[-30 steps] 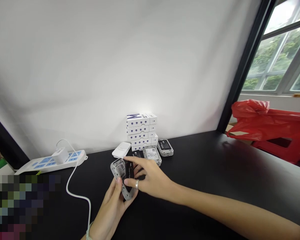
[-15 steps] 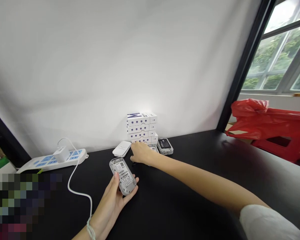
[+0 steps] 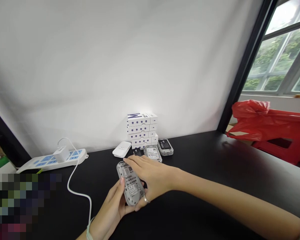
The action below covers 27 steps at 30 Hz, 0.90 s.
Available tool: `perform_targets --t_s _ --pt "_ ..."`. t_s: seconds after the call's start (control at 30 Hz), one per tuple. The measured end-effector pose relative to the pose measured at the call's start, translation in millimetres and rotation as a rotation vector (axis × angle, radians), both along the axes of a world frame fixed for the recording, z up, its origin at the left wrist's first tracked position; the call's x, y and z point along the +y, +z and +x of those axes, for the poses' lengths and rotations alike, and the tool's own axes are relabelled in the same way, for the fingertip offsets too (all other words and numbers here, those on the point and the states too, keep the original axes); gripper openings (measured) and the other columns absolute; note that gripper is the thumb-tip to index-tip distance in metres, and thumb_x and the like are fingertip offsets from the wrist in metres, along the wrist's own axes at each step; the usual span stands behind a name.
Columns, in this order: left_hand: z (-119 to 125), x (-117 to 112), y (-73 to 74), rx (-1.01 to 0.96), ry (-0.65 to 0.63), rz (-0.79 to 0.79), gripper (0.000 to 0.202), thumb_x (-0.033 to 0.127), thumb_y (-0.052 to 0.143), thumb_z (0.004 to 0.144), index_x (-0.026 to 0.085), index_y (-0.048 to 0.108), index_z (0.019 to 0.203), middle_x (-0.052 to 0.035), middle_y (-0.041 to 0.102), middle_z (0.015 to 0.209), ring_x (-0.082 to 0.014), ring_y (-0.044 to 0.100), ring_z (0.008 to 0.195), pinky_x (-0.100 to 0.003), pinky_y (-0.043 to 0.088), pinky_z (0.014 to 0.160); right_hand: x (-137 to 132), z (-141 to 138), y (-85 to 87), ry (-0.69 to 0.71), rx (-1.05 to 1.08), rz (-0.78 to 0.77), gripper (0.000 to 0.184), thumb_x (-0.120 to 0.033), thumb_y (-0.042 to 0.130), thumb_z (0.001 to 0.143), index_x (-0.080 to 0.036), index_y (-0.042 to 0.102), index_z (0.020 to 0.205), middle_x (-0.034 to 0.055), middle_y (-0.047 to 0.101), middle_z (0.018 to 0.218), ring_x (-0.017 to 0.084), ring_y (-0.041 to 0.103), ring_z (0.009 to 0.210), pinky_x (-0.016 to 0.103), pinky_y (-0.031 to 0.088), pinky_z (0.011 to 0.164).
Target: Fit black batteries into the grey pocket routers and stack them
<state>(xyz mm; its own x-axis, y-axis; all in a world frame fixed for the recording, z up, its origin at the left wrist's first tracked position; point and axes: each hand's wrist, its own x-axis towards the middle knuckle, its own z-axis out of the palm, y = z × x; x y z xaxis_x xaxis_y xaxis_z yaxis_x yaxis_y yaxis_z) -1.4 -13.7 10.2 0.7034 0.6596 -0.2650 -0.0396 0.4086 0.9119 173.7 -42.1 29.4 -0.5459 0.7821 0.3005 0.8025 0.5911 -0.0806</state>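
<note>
Right hand [image 3: 150, 175] partly hides the grey device [image 3: 129, 182].

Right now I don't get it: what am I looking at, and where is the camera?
There's no machine here, just a person's two bare hands. The pictures come from one camera worn on the person's head, looking forward and down. The left hand holds a small grey device with barcode labels, and the right hand lies against it. On the black table are a stack of white boxes, a white power strip and more small devices.
</note>
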Motion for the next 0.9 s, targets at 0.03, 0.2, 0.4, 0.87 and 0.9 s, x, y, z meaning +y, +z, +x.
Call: perform_targets --t_s 0.03,0.2,0.4,0.87,0.9 --pt "0.0 -0.7 -1.7 0.013 -0.022 -0.006 0.055 0.057 0.051 0.071 0.021 0.048 0.113 -0.0111 0.058 0.117 -0.0226 0.062 0.100 -0.024 0.059 0.068 -5.2 0.0 -3.3 -0.003 0.022 0.025 0.117 -0.068 0.060 0.056 -0.007 0.010 0.144 0.0141 0.017 0.133 0.020 0.021 0.126 0.036 0.024 0.110" --pt "1.0 -7.1 -2.5 0.050 -0.026 0.021 0.053 0.057 0.043 0.074 0.023 0.046 0.115 -0.0093 0.059 0.116 -0.0213 0.061 0.101 -0.030 0.056 0.081 -12.5 3.4 -2.4 0.044 0.060 0.104 0.112 -0.062 0.062 0.058 -0.011 0.011 0.144 0.0122 0.021 0.131 0.018 0.021 0.125 0.033 0.025 0.110" --pt "4.7 -2.1 3.1 0.063 -0.184 -0.037 0.069 0.066 0.023 0.071 0.032 0.020 0.131 -0.0102 0.051 0.125 -0.0250 0.052 0.116 -0.052 0.030 0.112 10.1 59.0 17.1 -0.240 0.096 -0.047 0.089 -0.064 0.059 0.061 -0.014 0.032 0.129 0.0110 0.033 0.121 0.016 0.035 0.111 0.029 0.038 0.097" --pt "7.0 -4.2 0.1 0.092 -0.111 -0.003 0.072 0.067 0.028 0.070 0.032 0.019 0.132 -0.0110 0.058 0.116 -0.0278 0.057 0.109 -0.053 0.029 0.110 24.0 97.2 13.0 -0.433 0.075 -0.126 0.100 -0.078 0.051 0.059 -0.022 0.023 0.138 0.0081 0.027 0.130 0.022 0.033 0.120 0.037 0.036 0.101" --pt "7.0 -4.1 -0.3 0.086 -0.099 0.004 0.072 0.068 0.028 0.069 0.032 0.020 0.131 -0.0111 0.059 0.115 -0.0283 0.058 0.108 -0.053 0.030 0.109 23.1 98.9 16.7 -0.423 0.070 -0.108 0.100 -0.078 0.052 0.059 -0.022 0.024 0.137 0.0080 0.027 0.130 0.021 0.033 0.120 0.036 0.036 0.102"
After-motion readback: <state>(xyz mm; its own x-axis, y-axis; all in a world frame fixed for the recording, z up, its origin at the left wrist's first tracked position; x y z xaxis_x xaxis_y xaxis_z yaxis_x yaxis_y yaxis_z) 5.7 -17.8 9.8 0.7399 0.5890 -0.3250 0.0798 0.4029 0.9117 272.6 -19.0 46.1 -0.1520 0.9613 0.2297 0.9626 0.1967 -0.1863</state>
